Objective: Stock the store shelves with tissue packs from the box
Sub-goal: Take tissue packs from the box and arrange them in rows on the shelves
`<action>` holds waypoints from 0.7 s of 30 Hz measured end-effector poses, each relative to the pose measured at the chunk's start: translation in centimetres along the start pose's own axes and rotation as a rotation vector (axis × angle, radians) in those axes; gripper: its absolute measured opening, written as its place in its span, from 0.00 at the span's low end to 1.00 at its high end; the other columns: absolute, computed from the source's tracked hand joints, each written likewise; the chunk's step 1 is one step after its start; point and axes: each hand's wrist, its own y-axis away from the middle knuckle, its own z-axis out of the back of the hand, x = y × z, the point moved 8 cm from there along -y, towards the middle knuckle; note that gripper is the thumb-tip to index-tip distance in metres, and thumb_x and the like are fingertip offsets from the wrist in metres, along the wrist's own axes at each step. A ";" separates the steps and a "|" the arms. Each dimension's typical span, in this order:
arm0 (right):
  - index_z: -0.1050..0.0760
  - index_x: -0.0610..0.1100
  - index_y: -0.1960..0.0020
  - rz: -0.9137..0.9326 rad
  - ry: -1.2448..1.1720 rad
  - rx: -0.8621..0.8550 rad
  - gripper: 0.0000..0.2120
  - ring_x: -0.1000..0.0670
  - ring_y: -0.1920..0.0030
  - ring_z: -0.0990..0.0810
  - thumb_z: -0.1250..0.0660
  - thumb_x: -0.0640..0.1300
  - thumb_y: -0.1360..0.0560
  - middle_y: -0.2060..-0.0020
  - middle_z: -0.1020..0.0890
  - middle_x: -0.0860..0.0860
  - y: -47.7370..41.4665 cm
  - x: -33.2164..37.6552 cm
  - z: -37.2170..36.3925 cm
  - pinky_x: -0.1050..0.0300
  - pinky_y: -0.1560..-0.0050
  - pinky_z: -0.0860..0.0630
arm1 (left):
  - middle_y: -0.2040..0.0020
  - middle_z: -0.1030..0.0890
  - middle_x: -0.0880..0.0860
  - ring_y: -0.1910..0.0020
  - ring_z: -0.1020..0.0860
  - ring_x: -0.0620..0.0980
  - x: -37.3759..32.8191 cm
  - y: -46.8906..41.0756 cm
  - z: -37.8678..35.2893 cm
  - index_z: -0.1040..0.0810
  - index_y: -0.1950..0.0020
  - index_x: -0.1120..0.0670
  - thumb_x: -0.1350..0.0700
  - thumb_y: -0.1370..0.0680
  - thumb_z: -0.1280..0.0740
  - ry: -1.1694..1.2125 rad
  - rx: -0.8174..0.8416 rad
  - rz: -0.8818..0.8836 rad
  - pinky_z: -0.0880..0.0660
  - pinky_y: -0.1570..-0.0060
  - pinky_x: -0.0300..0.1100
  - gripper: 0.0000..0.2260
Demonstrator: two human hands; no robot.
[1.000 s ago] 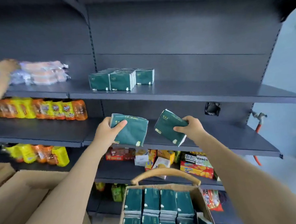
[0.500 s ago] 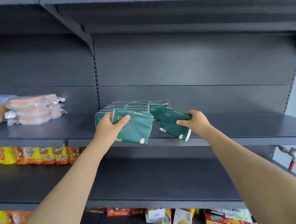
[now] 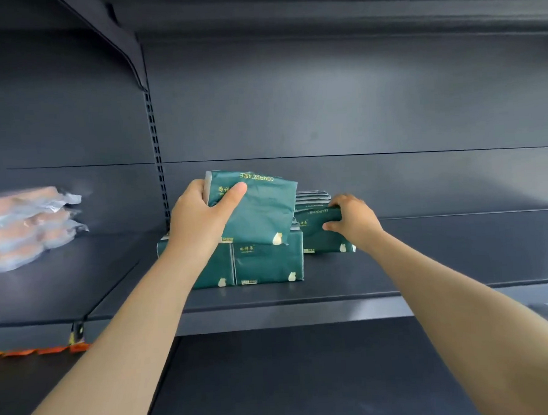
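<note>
My left hand [image 3: 200, 220] grips a dark green tissue pack [image 3: 263, 208], tilted, just above the front row of green packs [image 3: 266, 265] standing on the dark grey shelf [image 3: 428, 262]. My right hand [image 3: 354, 220] holds a second green pack [image 3: 318, 233] at its right end; the pack stands on the shelf at the right of the row, against the packs behind it [image 3: 310, 197]. The box is out of view.
Clear-wrapped pinkish packets [image 3: 26, 226] are stacked on the neighbouring shelf at the left. A slotted upright [image 3: 155, 156] and a bracket divide the two bays. Bare shelf stretches to the right of the tissue packs. Another dark shelf [image 3: 307, 380] lies below.
Both hands have gone up and forward with their packs. The right pack went from the air down onto the shelf beside the row; the left pack now hovers over the front row.
</note>
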 end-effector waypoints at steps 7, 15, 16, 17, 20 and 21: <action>0.29 0.44 0.34 0.084 0.083 -0.109 0.21 0.46 0.33 0.36 0.32 0.48 0.25 0.35 0.25 0.50 -2.3 -1.3 -2.2 0.52 0.36 0.34 | 0.53 0.20 0.48 0.52 0.22 0.48 1.0 -0.2 -0.8 0.25 0.54 0.50 0.45 0.26 0.32 -0.002 -0.041 0.052 0.26 0.53 0.41 0.09; 0.33 0.44 0.30 0.097 -0.041 -0.067 0.25 0.48 0.29 0.39 0.33 0.47 0.25 0.33 0.28 0.48 -3.8 -2.8 -4.6 0.53 0.33 0.35 | 0.53 0.20 0.45 0.54 0.23 0.42 1.0 0.0 -2.7 0.25 0.55 0.48 0.45 0.25 0.32 0.003 -0.053 0.090 0.28 0.57 0.33 0.08; 0.33 0.45 0.30 0.092 -0.034 -0.047 0.25 0.48 0.29 0.39 0.33 0.47 0.25 0.33 0.28 0.48 -4.0 -2.8 -4.5 0.52 0.34 0.34 | 0.53 0.20 0.45 0.55 0.23 0.42 0.9 0.1 -3.0 0.25 0.55 0.48 0.45 0.25 0.32 -0.005 -0.053 0.094 0.28 0.57 0.33 0.08; 0.33 0.45 0.30 0.088 -0.011 -0.013 0.25 0.47 0.29 0.38 0.33 0.48 0.25 0.34 0.27 0.48 -4.2 -2.7 -4.4 0.51 0.35 0.33 | 0.53 0.20 0.46 0.55 0.23 0.42 0.8 0.2 -3.3 0.25 0.55 0.48 0.45 0.25 0.32 -0.003 -0.054 0.097 0.28 0.56 0.35 0.08; 0.32 0.45 0.31 0.086 0.079 0.106 0.24 0.45 0.32 0.35 0.33 0.50 0.25 0.36 0.26 0.47 -4.7 -2.1 -3.6 0.50 0.39 0.33 | 0.53 0.21 0.45 0.56 0.24 0.40 0.5 0.5 -4.2 0.25 0.54 0.49 0.45 0.25 0.32 0.025 -0.054 0.120 0.28 0.56 0.37 0.08; 0.31 0.44 0.32 0.095 0.081 0.113 0.23 0.44 0.33 0.34 0.33 0.51 0.25 0.37 0.25 0.46 -4.6 -1.8 -3.0 0.49 0.39 0.33 | 0.53 0.21 0.45 0.55 0.24 0.40 0.4 0.7 -4.4 0.24 0.52 0.49 0.45 0.25 0.32 0.029 -0.052 0.128 0.28 0.56 0.37 0.09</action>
